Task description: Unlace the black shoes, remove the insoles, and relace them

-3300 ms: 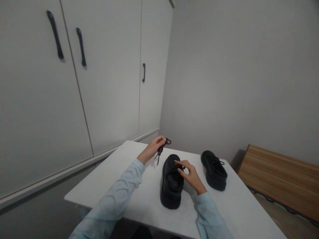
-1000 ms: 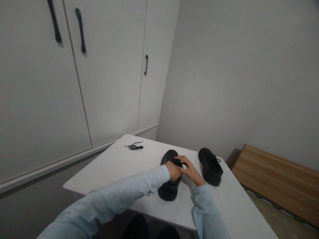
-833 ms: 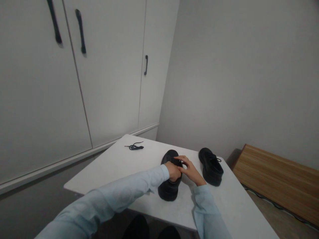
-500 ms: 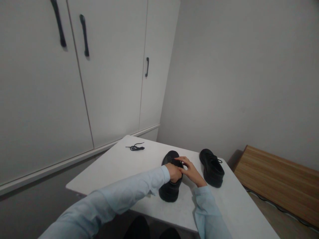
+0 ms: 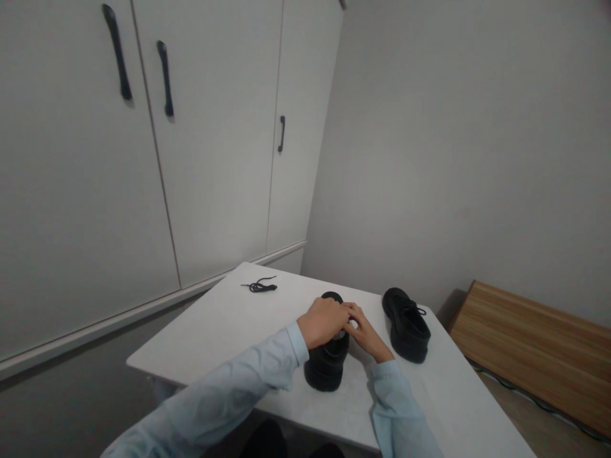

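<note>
A black shoe (image 5: 325, 372) stands on the white table, toe pointing away from me and heel near. My left hand (image 5: 325, 319) lies across the front upper of this shoe, fingers bent and closed, their tips hidden. From the right, my right hand (image 5: 361, 331) meets it over the upper, thumb and fingers curled together at the left fingertips. Whatever is pinched there is too small or covered to make out. To the right sits the other black shoe (image 5: 410, 334), with a lace loop sticking out at its side.
A bundled black shoelace (image 5: 261, 287) lies on the far left part of the white table (image 5: 214, 337). Beyond the table are white cabinet doors (image 5: 224, 159) with dark handles and a grey wall (image 5: 453, 159). A wooden board (image 5: 534, 343) is at the right.
My left hand has moved from the shoe's opening forward onto its front upper, uncovering the opening. My right hand has stayed nearly in place beside it. The view has tilted slightly.
</note>
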{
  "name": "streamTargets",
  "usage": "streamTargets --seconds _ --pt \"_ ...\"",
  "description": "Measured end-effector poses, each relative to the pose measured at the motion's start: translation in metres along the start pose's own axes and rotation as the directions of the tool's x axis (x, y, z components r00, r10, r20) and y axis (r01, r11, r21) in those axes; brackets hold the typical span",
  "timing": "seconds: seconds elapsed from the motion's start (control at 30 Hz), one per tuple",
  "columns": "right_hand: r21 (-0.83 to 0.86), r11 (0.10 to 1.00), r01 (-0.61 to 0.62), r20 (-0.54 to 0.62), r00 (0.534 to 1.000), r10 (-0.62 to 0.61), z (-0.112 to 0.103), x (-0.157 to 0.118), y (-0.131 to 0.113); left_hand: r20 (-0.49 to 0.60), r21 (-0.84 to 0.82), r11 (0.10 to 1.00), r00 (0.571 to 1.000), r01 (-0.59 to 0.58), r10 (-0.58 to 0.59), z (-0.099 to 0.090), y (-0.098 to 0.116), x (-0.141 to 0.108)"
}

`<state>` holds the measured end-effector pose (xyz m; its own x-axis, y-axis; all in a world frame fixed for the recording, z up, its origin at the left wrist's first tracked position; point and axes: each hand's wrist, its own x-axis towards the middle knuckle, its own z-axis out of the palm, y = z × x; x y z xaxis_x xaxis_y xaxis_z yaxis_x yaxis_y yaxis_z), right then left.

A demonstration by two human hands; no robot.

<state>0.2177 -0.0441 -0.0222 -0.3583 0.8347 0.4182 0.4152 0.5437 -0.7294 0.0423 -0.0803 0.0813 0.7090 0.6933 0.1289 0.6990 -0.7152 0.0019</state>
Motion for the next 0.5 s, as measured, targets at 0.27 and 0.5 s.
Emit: streamTargets --seconds 0.27,0.5 --pt "-0.052 0.999 -0.013 -0.012 1.000 0.013 0.001 -0.002 0.001 0.012 -0.050 0.999 1.000 -0.013 0.013 -0.022 -0.014 -0.013" --pt "-0.071 0.997 -0.035 0.006 0.999 0.036 0.000 -0.003 -0.005 -0.047 -0.022 0.999 0.999 -0.024 0.023 -0.027 0.006 -0.045"
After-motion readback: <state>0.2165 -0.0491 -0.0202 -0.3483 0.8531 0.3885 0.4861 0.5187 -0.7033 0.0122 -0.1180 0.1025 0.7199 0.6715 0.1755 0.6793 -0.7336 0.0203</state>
